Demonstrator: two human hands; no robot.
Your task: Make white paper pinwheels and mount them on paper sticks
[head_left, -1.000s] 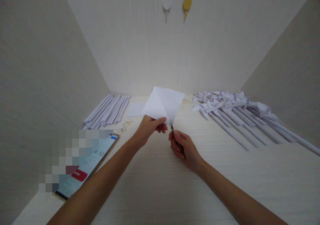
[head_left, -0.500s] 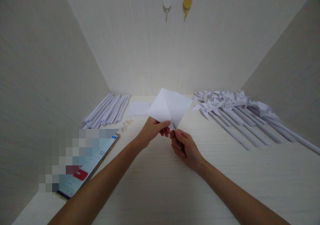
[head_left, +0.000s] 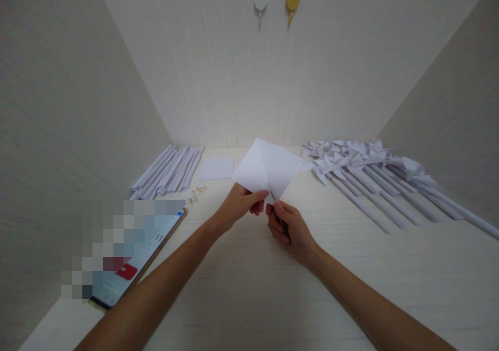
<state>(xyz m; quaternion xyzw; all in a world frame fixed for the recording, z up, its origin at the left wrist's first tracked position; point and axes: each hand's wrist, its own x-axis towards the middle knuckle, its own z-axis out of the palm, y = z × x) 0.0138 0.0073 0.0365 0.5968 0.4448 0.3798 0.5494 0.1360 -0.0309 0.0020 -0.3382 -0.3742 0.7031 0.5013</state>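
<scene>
The right hand (head_left: 291, 231) grips dark-handled scissors (head_left: 283, 225) at the six o'clock corner of a creased, square white paper sheet (head_left: 268, 166) — fingers hide nearly all of them, blades included. The left hand (head_left: 244, 204) pinches that sheet. At its eight o'clock, blurring blocks mask part of a flat smartphone (head_left: 146, 242). Since a second ago, the sheet has slid toward three o'clock.

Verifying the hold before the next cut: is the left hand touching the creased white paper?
Touching. The head view shows the left hand gripping the creased white paper near its lower corner, thumb on top.
</scene>
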